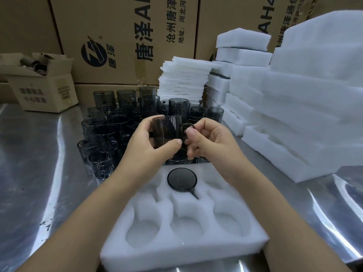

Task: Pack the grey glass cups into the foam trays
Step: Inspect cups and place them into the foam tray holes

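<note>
Grey glass cup (pixel 167 132) gripped between left hand (pixel 155 142) and right hand (pixel 208 140) pinching its handle, above foam tray (pixel 157 250)

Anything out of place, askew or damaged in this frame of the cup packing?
Nothing looks broken or spilled. One oddity: the small open cardboard box at far left holds dark cups lying jumbled on their sides, unlike the upright cups behind the foam tray. The stack of thin foam sheets is ragged-edged.
</note>
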